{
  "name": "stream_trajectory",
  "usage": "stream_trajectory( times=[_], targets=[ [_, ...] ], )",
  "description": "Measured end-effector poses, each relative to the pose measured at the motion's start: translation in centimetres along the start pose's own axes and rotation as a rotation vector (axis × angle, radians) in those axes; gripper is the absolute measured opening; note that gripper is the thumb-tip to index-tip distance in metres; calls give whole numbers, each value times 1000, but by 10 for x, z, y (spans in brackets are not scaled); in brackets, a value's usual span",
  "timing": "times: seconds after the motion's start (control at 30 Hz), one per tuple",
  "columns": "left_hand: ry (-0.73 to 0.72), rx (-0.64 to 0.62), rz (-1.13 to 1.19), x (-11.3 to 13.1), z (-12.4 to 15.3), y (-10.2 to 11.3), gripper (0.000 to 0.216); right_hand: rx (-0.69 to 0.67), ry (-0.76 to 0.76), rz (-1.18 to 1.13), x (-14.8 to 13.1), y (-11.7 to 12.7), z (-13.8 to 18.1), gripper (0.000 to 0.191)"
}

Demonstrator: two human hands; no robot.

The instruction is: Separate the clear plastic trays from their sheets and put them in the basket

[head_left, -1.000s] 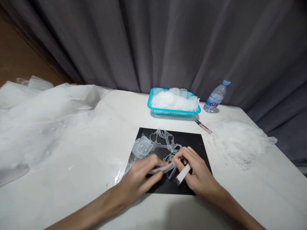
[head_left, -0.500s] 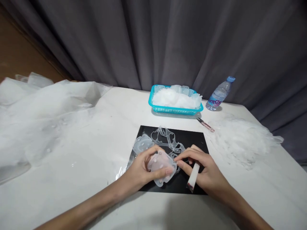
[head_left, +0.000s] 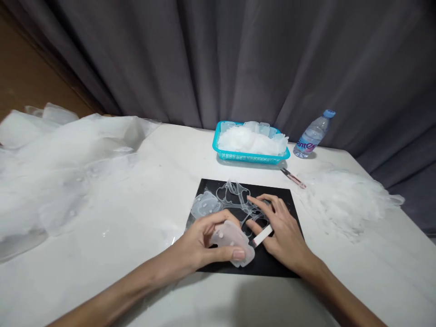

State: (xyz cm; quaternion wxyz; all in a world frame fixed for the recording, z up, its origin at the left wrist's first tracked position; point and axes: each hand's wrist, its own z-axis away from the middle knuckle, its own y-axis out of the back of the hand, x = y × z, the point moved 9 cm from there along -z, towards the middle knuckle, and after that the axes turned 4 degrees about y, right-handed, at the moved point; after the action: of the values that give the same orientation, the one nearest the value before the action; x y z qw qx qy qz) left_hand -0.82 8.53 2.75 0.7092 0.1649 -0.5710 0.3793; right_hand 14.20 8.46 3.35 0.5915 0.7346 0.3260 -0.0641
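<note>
My left hand [head_left: 211, 245] grips a translucent, flat silicone-like piece [head_left: 230, 240] with wavy edges and small raised pegs, thumb on top. My right hand [head_left: 277, 227] holds a short white stick [head_left: 263, 235] with a dark tip, tucked against the palm. Its thumb and forefinger are spread above the thin cut-out scraps [head_left: 250, 206] on the black mat [head_left: 272, 268]. Beside the scraps, at the mat's left side, lies another translucent sheet piece [head_left: 206, 204] with similar pegs. What the hidden fingers of my left hand touch underneath cannot be seen.
A blue basket [head_left: 252, 159] full of translucent pieces stands at the back, with a water bottle [head_left: 311, 136] to its right. Thread snips [head_left: 293, 178] lie in front of them. Piles of clear scraps [head_left: 354, 200] and large translucent sheets [head_left: 85, 145] flank the white table [head_left: 136, 254].
My right hand has moved away from the held piece's edge toward the scraps, its fingers spreading. The white stick has swung to point left. The held piece has tilted slightly.
</note>
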Motion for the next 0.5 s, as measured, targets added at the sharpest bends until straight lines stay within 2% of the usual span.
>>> stream_trajectory(
  times=[0.1, 0.17, 0.37, 0.5],
  targets=[
    [-50, 9, 6, 3, 0, 5, 22, -81, 71, 44, -9, -21, -1, 68],
    [-88, 15, -1, 6, 1, 6, 21, -102, 117, 82, -14, -30, -2, 69],
    [-143, -34, 30, 12, 4, 3, 16, -97, 197, 135, -24, -33, -4, 23],
    [-129, 5, -10, 11, 5, 8, 22, -76, 138, -80, -16, -5, -5, 20]
  ],
)
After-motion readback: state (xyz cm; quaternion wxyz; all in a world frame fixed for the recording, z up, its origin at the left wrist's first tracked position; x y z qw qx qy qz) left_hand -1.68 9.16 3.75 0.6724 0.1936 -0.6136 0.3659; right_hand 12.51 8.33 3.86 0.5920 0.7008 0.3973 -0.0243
